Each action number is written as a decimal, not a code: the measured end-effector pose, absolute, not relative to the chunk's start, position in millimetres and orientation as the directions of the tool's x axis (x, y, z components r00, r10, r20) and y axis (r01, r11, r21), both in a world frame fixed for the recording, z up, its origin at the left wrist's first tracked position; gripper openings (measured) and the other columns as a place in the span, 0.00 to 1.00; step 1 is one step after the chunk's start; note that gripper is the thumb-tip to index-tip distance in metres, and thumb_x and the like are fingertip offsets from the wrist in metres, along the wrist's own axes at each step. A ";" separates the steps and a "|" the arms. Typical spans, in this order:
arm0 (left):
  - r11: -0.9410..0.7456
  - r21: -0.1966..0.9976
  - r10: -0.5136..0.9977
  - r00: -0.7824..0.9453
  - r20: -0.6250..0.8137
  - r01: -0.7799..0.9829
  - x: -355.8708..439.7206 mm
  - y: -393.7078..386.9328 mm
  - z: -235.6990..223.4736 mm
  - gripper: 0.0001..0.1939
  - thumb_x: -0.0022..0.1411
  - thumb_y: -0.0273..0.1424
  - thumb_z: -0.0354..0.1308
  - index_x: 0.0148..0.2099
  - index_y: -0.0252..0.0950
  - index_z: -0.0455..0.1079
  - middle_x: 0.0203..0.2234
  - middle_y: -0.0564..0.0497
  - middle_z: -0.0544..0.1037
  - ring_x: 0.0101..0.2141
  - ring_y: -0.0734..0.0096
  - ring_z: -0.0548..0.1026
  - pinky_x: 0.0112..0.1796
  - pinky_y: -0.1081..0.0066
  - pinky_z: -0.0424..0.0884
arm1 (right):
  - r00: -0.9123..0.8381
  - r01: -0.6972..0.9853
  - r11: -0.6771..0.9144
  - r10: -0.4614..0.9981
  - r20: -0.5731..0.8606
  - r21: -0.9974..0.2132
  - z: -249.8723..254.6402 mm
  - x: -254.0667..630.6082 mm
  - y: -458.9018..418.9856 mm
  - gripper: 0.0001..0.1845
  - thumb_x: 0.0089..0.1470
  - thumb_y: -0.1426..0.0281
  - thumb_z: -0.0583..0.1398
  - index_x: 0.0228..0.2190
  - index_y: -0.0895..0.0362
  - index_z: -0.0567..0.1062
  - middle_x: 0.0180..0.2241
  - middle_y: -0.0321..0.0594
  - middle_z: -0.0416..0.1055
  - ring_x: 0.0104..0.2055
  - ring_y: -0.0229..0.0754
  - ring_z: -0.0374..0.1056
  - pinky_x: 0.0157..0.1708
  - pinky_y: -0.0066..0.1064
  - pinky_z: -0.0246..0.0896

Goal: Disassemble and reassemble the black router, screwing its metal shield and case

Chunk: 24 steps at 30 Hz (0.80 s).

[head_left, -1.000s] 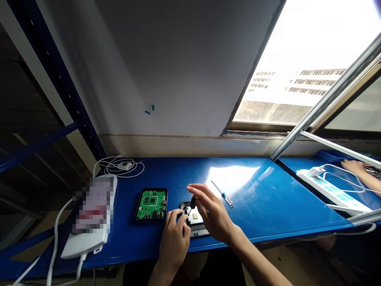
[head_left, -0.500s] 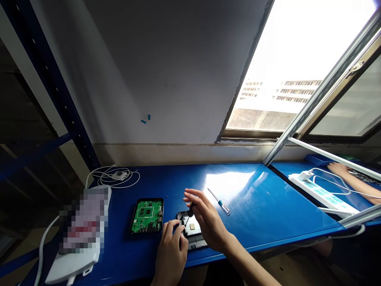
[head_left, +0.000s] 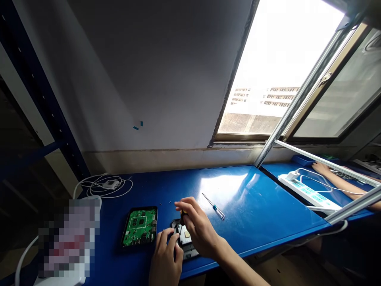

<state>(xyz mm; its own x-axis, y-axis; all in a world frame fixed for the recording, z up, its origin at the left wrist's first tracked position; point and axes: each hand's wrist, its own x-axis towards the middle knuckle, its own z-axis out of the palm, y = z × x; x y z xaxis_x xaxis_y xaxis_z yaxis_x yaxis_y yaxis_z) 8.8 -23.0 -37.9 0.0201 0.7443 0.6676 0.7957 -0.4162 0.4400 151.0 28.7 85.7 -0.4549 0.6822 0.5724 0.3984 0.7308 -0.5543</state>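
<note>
Head view: right hand (head_left: 200, 229) has its fingers closed round a short dark screwdriver with a yellow-marked handle (head_left: 183, 214), over the left side of a black plastic casing part (head_left: 190, 253) with a silver metal plate (head_left: 183, 239) and small tan square pad (head_left: 187, 234). Casing part sits between the hands, partly under the right. Left hand (head_left: 167, 254) has fingertips at its left edge; can't tell whether they pinch anything, tip contact hidden too. Hands close, not clasped. To do it well, I'd want the shaft square to the seat, light down-pressure, slow turns, left fingertips bracing the edge clear of the tip. Green circuit board in a black shell (head_left: 139, 225) lies left of the left hand; clear-handled screwdriver with blue collar (head_left: 219, 211) beyond the right hand, to its right. No brand, label or writing readable; far-left patch is pixelated.
</note>
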 end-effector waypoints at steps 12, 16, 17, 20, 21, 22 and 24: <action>-0.397 0.416 0.756 0.034 0.654 0.818 8.3 -23.7 -42.3 0.15 0.63 0.22 0.51 0.48 0.39 0.73 0.43 0.45 0.77 0.43 0.58 0.79 0.41 0.62 0.81 | -0.404 0.544 0.724 0.669 0.624 -0.423 87.5 146.5 21.8 0.13 0.67 0.67 0.55 0.49 0.54 0.76 0.38 0.43 0.67 0.32 0.37 0.68 0.29 0.28 0.69; -0.404 0.420 0.760 0.043 0.648 0.813 7.5 -24.0 -40.6 0.15 0.63 0.21 0.51 0.47 0.40 0.73 0.43 0.45 0.77 0.43 0.58 0.79 0.41 0.63 0.81 | -0.476 0.484 0.739 0.671 0.568 -0.468 94.1 148.6 14.8 0.26 0.68 0.77 0.46 0.64 0.54 0.61 0.51 0.50 0.70 0.43 0.40 0.74 0.38 0.31 0.74; -0.404 0.420 0.761 0.044 0.647 0.812 7.4 -23.9 -40.7 0.15 0.63 0.21 0.51 0.48 0.40 0.73 0.43 0.45 0.77 0.43 0.58 0.79 0.41 0.63 0.81 | -0.478 0.466 0.754 0.655 0.585 -0.462 93.1 149.1 15.7 0.26 0.68 0.77 0.47 0.65 0.54 0.59 0.50 0.49 0.71 0.44 0.40 0.74 0.38 0.30 0.74; -0.409 0.419 0.759 0.048 0.649 0.811 7.3 -23.3 -42.3 0.15 0.64 0.22 0.51 0.48 0.39 0.73 0.43 0.45 0.77 0.43 0.58 0.79 0.41 0.62 0.81 | -0.434 0.477 0.783 0.605 0.667 -0.400 86.3 148.9 22.2 0.20 0.69 0.70 0.53 0.60 0.52 0.67 0.39 0.43 0.73 0.35 0.38 0.73 0.32 0.27 0.71; -0.409 0.417 0.758 0.047 0.651 0.811 7.2 -23.1 -42.8 0.14 0.64 0.22 0.51 0.48 0.39 0.73 0.43 0.44 0.77 0.43 0.58 0.79 0.41 0.62 0.81 | -0.409 0.498 0.780 0.596 0.691 -0.378 84.1 148.3 24.2 0.17 0.68 0.66 0.56 0.55 0.52 0.73 0.35 0.41 0.71 0.31 0.37 0.71 0.29 0.26 0.69; -0.409 0.416 0.756 0.047 0.652 0.812 7.1 -22.9 -43.2 0.14 0.64 0.22 0.51 0.48 0.39 0.73 0.43 0.44 0.77 0.42 0.58 0.79 0.40 0.62 0.81 | -0.385 0.522 0.772 0.592 0.708 -0.361 82.5 147.5 25.4 0.14 0.66 0.63 0.58 0.49 0.52 0.77 0.32 0.39 0.69 0.28 0.36 0.68 0.26 0.25 0.67; -0.409 0.413 0.755 0.048 0.654 0.813 6.7 -23.0 -43.2 0.14 0.64 0.23 0.51 0.48 0.38 0.74 0.42 0.44 0.77 0.42 0.58 0.79 0.40 0.63 0.81 | -0.356 0.568 0.750 0.594 0.722 -0.337 82.3 146.1 24.6 0.14 0.64 0.59 0.60 0.41 0.54 0.80 0.30 0.39 0.66 0.26 0.35 0.65 0.22 0.25 0.63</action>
<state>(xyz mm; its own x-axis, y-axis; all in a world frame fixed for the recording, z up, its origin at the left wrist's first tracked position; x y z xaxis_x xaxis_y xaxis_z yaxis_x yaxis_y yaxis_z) 6.7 -23.0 -43.2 0.0475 0.7549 0.6541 0.8134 -0.4093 0.4133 146.1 24.6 82.3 -0.3556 0.5937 0.7219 0.5684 0.7505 -0.3372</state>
